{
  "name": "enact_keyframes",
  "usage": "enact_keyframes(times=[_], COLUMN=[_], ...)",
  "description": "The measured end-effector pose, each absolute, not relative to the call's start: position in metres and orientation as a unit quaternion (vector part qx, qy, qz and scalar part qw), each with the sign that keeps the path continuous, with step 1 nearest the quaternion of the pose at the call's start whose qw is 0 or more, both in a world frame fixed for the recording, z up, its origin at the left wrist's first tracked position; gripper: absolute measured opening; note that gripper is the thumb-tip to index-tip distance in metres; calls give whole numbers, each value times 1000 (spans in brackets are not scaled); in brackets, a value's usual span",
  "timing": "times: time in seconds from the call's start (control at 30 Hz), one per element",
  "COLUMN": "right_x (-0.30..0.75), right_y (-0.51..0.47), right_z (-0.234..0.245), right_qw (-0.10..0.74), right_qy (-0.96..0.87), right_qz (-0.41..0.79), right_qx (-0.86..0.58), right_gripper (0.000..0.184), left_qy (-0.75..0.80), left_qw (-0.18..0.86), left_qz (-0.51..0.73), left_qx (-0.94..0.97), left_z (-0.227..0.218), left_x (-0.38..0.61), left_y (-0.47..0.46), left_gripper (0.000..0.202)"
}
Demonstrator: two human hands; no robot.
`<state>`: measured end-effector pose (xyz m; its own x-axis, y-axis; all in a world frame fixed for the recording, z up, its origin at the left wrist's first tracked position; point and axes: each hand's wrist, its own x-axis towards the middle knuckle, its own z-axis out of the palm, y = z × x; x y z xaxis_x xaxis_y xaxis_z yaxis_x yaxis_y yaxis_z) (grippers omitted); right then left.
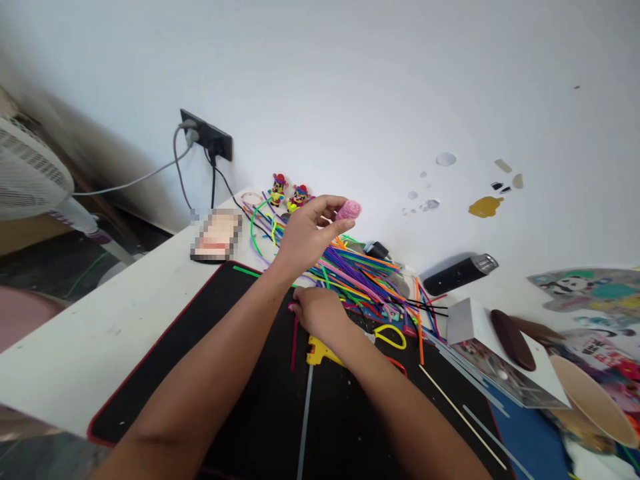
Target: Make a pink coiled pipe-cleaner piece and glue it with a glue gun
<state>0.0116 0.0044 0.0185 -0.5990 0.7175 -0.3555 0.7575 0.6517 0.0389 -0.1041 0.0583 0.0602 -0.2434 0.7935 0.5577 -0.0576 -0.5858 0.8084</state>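
My left hand (313, 230) is raised over the table and pinches a tightly wound pink pipe-cleaner coil (350, 211) between thumb and fingers. Lower and nearer to me, my right hand (320, 310) is closed, with its fingertips at the upper end of a magenta pipe cleaner (294, 343) that runs down over the black mat (250, 393). Under my right wrist lies a yellow hot glue gun (317, 350) with a long glue stick (305, 420) in it. Behind both hands spreads a pile of colourful pipe cleaners (357, 277).
Two small colourful figures (279, 189) stand by the wall. A phone (216, 237) lies at the left. Yellow-handled scissors (390, 337), a black flask (460, 273) and a white box (505, 353) are on the right. A fan (35, 173) stands left of the table.
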Motion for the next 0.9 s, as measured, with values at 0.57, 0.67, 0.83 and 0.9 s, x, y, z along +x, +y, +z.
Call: enact_keyframes(times=[0.57, 0.67, 0.83, 0.9], right_x=[11, 9, 8, 9], right_y=[2, 0, -5, -6], right_z=[14, 16, 10, 9], right_qw=[151, 147, 121, 113], right_qy=[886, 887, 904, 910], right_qz=[-99, -109, -111, -99], right_qx=[427, 424, 394, 386], right_gripper=[20, 17, 12, 12], left_qy=[346, 348, 346, 346], left_qw=[296, 298, 295, 295], left_qz=[717, 715, 712, 712], left_qx=[527, 529, 535, 535], left_z=[59, 59, 60, 60], left_x=[-105, -105, -105, -105], left_y=[59, 59, 58, 58], left_gripper=[26, 25, 25, 25])
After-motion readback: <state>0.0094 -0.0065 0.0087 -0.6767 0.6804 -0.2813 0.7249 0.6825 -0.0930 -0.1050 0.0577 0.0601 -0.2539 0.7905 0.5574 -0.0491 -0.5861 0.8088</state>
